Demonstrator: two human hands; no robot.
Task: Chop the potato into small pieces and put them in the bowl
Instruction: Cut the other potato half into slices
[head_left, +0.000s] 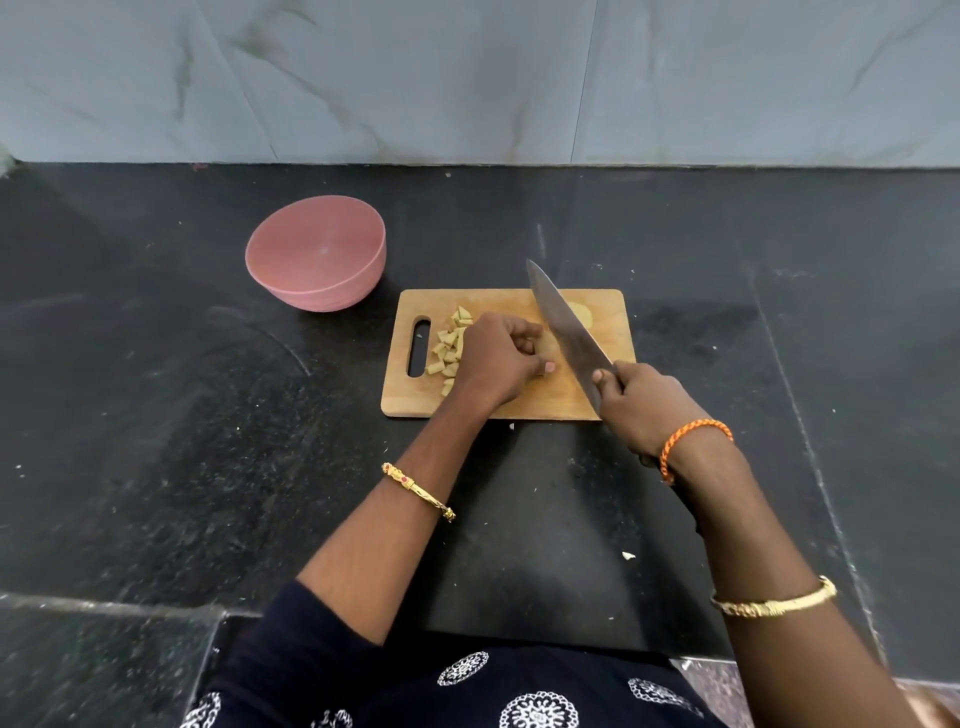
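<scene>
A wooden cutting board lies on the black counter. Several small pale potato pieces sit near its handle slot on the left. My left hand has its fingers curled over a potato piece at the board's middle, mostly hiding it. My right hand grips the handle of a large knife; the blade slants up and away, right beside my left fingers. Another potato part shows just behind the blade. An empty pink bowl stands left of and behind the board.
The black stone counter spreads wide to both sides, with small scraps on it near the front. A grey marbled wall closes off the back. The counter's front edge runs just before my patterned dark clothing.
</scene>
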